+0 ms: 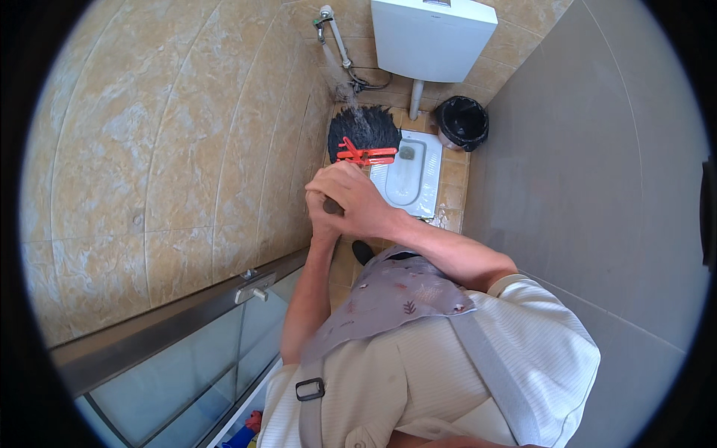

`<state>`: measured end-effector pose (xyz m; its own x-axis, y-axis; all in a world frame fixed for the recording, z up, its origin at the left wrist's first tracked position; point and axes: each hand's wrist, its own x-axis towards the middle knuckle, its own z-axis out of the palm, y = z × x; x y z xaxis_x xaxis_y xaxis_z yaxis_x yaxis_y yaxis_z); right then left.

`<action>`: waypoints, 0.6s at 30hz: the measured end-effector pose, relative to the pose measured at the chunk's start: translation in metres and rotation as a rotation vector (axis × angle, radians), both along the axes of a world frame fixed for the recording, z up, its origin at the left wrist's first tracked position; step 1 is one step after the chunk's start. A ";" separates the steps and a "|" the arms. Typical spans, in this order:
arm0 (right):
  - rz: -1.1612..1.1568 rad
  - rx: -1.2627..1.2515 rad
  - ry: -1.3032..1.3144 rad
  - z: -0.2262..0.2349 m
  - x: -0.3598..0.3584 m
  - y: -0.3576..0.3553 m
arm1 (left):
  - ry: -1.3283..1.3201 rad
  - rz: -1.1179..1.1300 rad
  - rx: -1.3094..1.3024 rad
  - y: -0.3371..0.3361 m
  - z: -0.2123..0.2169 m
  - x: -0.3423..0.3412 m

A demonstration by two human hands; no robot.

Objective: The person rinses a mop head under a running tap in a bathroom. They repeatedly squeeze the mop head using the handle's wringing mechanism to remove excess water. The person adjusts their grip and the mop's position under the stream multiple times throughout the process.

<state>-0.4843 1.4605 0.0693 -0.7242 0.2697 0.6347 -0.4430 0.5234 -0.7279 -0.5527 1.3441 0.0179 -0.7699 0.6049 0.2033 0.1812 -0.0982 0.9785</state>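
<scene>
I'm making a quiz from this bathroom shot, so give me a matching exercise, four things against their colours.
Things:
1. mop head
2. mop clamp
3. cistern
4. waste bin

Colours:
A. white
B. red
C. black, lined with a black bag
D. dark, wet strands under running water

Pairs: 1-D, 2-B, 3-A, 4-C. Both hands, left hand and right hand, grip the mop handle.

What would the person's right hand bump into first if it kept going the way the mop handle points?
Most likely the dark mop head with its orange clamp, under the tap's running water. The right hand grips the handle pointing that way; depth is hard to judge.
</scene>
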 end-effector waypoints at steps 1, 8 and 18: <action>-0.031 0.044 -0.014 -0.004 -0.002 -0.004 | -0.020 0.008 -0.029 -0.001 0.003 0.003; 0.223 -0.105 -0.218 0.003 0.003 0.007 | 0.013 0.014 -0.191 -0.013 0.016 0.012; -0.284 -0.654 -0.283 -0.009 0.080 0.155 | 0.037 0.105 -0.332 -0.059 -0.021 0.005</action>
